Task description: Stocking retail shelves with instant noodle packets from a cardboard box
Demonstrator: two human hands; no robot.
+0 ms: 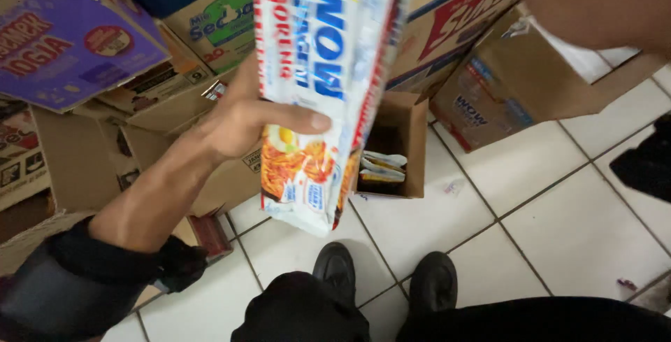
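Note:
My left hand [241, 122] grips a stack of white instant-noodle packets [318, 83], held upright in front of me, thumb across the front packet. The packets show a picture of fried noodles near the bottom. My right arm [587, 3] crosses the top right corner, blurred; its hand is out of sight above the frame. Below the packets, a small open cardboard box [402, 143] stands on the floor with a few more packets inside.
Stacked cardboard cartons [175, 55] fill the left and back, one purple [66, 41]. An open brown carton [517, 83] lies at the right. My black shoes [381, 279] stand on white floor tiles [559, 209]. A dark object [646, 164] sits at the right edge.

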